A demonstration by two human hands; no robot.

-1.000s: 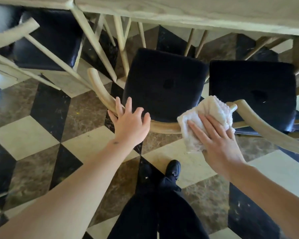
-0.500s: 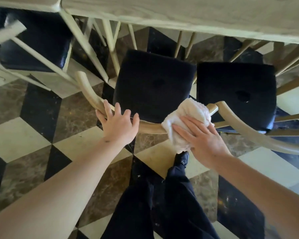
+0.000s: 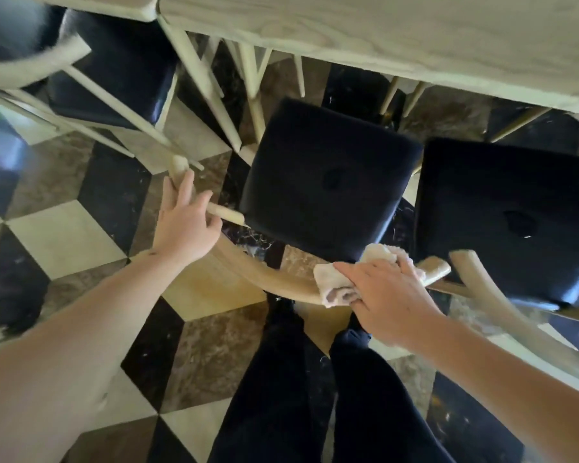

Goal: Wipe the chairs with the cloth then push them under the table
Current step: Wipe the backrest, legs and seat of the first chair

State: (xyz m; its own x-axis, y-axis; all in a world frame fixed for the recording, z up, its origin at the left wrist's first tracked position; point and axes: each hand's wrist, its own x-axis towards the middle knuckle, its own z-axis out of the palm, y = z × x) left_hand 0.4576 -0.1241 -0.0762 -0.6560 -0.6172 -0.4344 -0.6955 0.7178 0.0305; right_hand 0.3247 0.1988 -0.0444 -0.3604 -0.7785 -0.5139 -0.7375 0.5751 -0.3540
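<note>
Three chairs [image 3: 328, 182] before table [image 3: 381, 38]; cloth [image 3: 358, 279] on middle backrest [image 3: 268, 272].

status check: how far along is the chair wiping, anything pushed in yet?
Done: nothing clearly; whether any chair is already wiped can't be told. In hand: right hand presses the cloth on the middle chair's curved back rail, left hand steadying it. Left: all three black seats, including the middle seat, still stick out from the table.

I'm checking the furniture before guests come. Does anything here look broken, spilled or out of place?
Nothing stands out. The middle chair is pulled out from the table, its curved backrest intact under the left hand and the cloth; the floor shows no spill.
</note>
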